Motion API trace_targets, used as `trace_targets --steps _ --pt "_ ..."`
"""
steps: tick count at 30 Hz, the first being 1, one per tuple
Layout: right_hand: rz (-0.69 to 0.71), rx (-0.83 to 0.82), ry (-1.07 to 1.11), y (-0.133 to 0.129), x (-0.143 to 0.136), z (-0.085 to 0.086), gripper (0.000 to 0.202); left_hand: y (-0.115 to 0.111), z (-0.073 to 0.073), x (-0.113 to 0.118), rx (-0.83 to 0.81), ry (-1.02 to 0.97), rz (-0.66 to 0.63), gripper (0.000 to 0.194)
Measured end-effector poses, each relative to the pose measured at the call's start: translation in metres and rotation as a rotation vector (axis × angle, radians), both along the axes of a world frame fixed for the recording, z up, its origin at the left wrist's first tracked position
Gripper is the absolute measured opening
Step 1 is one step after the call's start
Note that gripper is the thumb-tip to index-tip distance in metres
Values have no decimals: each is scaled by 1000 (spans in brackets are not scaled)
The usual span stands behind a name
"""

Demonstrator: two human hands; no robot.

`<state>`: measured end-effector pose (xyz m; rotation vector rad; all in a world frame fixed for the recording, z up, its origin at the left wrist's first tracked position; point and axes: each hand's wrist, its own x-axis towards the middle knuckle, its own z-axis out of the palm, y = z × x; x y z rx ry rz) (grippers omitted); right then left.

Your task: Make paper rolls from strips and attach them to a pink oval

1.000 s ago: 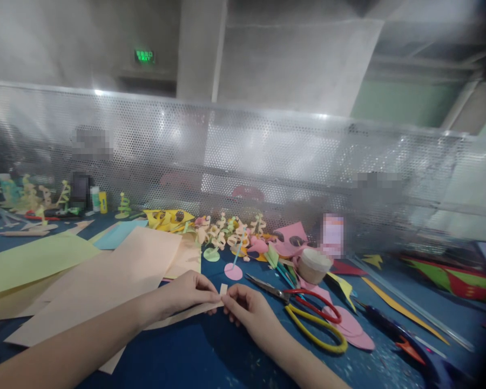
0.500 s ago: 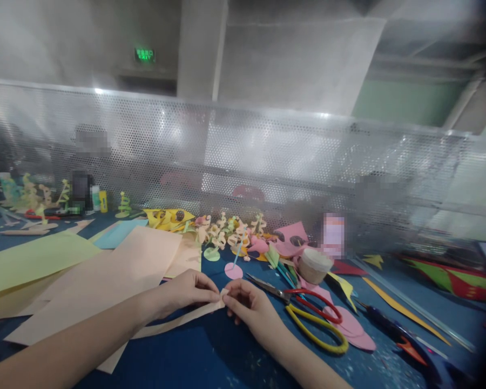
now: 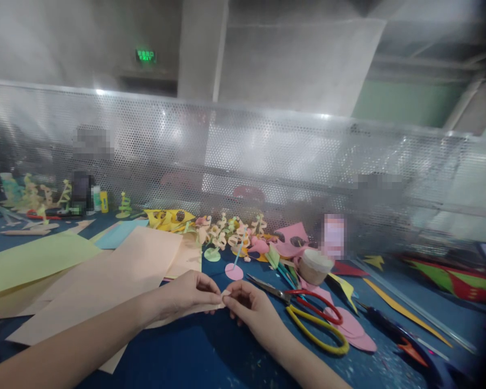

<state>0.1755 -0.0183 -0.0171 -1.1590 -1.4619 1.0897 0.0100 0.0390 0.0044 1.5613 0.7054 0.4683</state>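
A pale peach paper strip [image 3: 192, 310] is pinched between my two hands, its tail running left behind my left wrist. My left hand [image 3: 190, 294] closes thumb and fingers on it. My right hand [image 3: 247, 305] grips its end, fingertips against those of the left. Just beyond them a pink paper disc [image 3: 234, 272] lies flat, with a thin blue stick [image 3: 240, 249] standing tilted on it. Scissors [image 3: 285, 296] with one red and one yellow handle lie right of my right hand. The short end inside my fingertips is mostly hidden.
Peach sheets [image 3: 117, 270] and a green sheet [image 3: 36, 259] spread at left. Curled paper pieces [image 3: 222, 232] crowd the back. At right are a white-lidded tub [image 3: 315, 266], pink paper ovals [image 3: 354, 332] and a dark blue glue gun [image 3: 405, 335]. A perforated metal screen [image 3: 259, 146] rises behind.
The strip has swung up closer to my left hand, so less of it shows below the fingers. My fingertips have closed further over its end.
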Motion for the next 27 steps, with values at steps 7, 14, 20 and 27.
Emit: trace_targets --steps 7,14,20,27 --pt "25 -36 33 1 0 5 41 3 -2 0 14 -29 -29 22" --pt "15 -57 0 1 1 3 37 4 -1 -2 7 -5 -30 24" --pt "-10 -39 -5 2 1 -1 37 -2 -2 2 -27 -66 -42 23" --pt "-2 -38 -28 1 0 -1 37 -4 -8 4 18 -67 18 21"
